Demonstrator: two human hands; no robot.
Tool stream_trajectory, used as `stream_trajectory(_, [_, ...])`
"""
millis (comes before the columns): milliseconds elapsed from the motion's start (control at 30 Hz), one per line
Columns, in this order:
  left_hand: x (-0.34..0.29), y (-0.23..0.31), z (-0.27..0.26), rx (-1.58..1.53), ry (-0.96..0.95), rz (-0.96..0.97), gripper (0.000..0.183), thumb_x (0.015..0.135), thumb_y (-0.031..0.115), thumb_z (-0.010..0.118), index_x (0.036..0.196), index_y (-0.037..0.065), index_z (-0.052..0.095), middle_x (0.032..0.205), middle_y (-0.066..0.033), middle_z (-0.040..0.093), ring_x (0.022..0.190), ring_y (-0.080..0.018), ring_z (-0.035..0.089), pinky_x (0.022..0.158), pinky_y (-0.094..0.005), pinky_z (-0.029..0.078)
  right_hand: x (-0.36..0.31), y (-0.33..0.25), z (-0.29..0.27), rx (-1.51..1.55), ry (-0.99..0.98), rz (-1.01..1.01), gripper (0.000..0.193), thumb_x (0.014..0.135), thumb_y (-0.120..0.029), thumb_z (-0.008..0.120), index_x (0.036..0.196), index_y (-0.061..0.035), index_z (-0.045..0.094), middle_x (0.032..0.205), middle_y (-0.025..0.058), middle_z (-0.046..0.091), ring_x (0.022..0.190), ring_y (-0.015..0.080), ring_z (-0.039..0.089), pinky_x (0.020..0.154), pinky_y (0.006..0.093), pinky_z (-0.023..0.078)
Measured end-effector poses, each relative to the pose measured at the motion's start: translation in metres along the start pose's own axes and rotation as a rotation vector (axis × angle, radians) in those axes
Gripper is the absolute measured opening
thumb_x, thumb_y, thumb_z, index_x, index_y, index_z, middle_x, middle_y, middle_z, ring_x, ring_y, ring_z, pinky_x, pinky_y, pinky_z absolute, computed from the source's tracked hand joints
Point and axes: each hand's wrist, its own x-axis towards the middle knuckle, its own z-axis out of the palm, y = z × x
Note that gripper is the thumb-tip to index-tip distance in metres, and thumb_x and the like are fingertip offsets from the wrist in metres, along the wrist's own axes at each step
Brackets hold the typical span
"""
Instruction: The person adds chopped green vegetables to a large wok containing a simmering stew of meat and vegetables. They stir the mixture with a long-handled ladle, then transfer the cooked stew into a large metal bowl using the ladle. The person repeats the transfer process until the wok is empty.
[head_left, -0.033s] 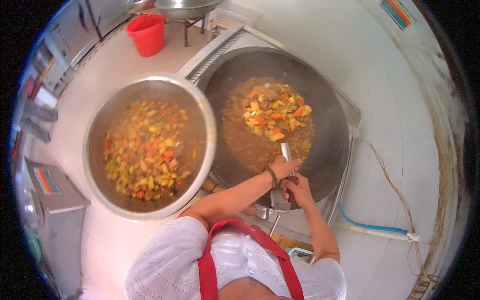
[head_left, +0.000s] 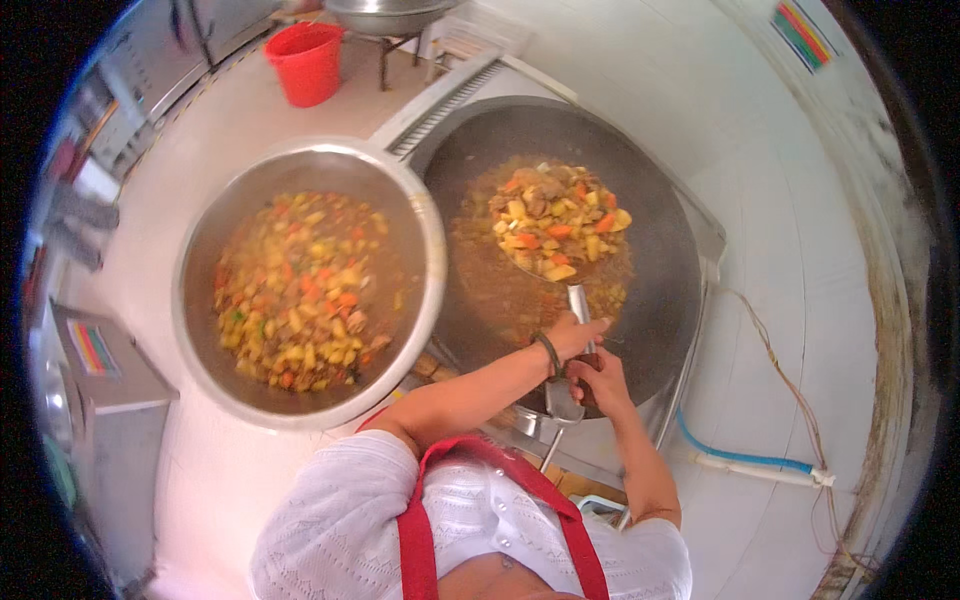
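Observation:
A large ladle [head_left: 579, 302] is held over the wok [head_left: 655, 330], its bowl heaped with stew [head_left: 560, 222] of yellow chunks, carrot pieces and what looks like meat. My left hand [head_left: 573, 338] wraps around the metal handle close to the bowl. Lower down the same handle, my right hand [head_left: 600, 383] grips, with its fingers closed. Beneath the ladle, brown broth and more pieces lie in the wok. To the left stands a wide metal basin [head_left: 432, 235] holding a lot of the same stew. The ladle's underside is hidden by its load.
The basin's rim comes close to the wok's left side. A red bucket [head_left: 306, 70] and a metal bowl on a stand [head_left: 388, 18] are at the far left. A grey metal cabinet [head_left: 125, 400] stands at left. A blue hose [head_left: 740, 456] and cables run along the right wall.
The whole view has shifted slightly, with the basin and bucket a little further right in the picture. Both hands keep their hold on the loaded ladle, which stays over the wok.

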Motion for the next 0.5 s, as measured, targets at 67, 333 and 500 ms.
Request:
stream_trajectory(67, [-0.041,0.013,-0.007,-0.053,-0.002,0.071,0.033,0.082,0.033,0.064,0.076,0.002,0.056,0.07,-0.0067,0.059,0.065,-0.0136,0.057,0.057,-0.029,0.047,-0.019,-0.016,0.029,-0.097,-0.003,-0.024,0.009,0.081,-0.004,0.053,0.083,0.0005,0.046,0.062,0.0078,0.051,0.043,0.0145,0.048,0.038,0.0288,0.039])
stream_trajectory(333, [-0.111,0.018,-0.074,-0.318,0.192,0.169,0.031,0.083,0.032,0.063,0.079,0.001,0.058,0.071,-0.0076,0.06,0.068,-0.0173,0.06,0.059,-0.0316,0.048,-0.024,-0.032,0.113,-0.341,-0.189,-0.033,0.021,0.082,-0.004,0.058,0.099,0.0036,0.05,0.063,0.005,0.053,0.043,0.0124,0.049,0.04,0.027,0.038])
stream_trajectory(500, [-0.133,0.02,-0.121,-0.611,0.254,0.21,0.026,0.086,0.029,0.06,0.076,0.007,0.053,0.066,-0.0036,0.054,0.069,-0.02,0.061,0.058,-0.0341,0.05,-0.005,-0.017,0.169,-1.028,-0.016,-0.477,0.047,0.075,-0.016,0.062,0.116,0.0001,0.046,0.072,0.0158,0.062,0.057,0.0316,0.06,0.052,0.0422,0.046])
